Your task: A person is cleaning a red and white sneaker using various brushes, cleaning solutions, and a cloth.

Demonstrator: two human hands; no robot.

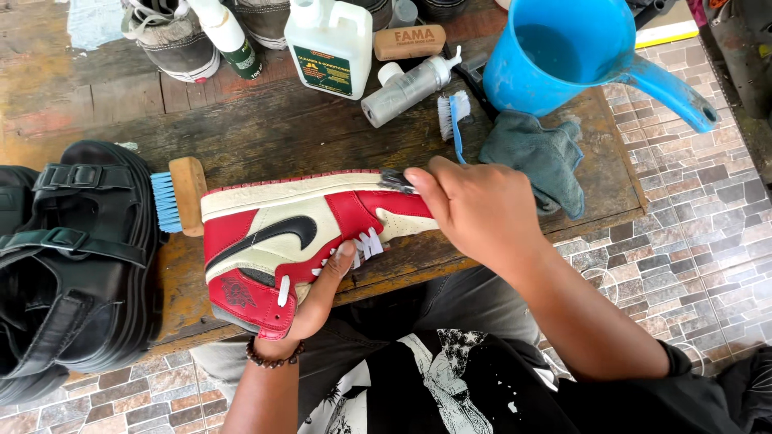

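A red, white and black high-top sneaker [281, 233] lies on its side on the worn wooden table [265, 128]. My left hand [322, 293] grips it from below at the ankle and lace area, thumb on the tongue. My right hand [474, 209] presses a small dark-bristled brush [396, 182] against the sole edge near the toe. Most of that brush is hidden under my fingers.
Black strapped sandals [72, 257] sit at the left. A wooden brush with blue bristles [181, 195] lies beside the sneaker's heel. Behind are a white jug [330, 44], bottles, a blue-handled brush [454, 120], a grey cloth [539, 157] and a blue water pitcher [563, 52]. Tiled floor lies to the right.
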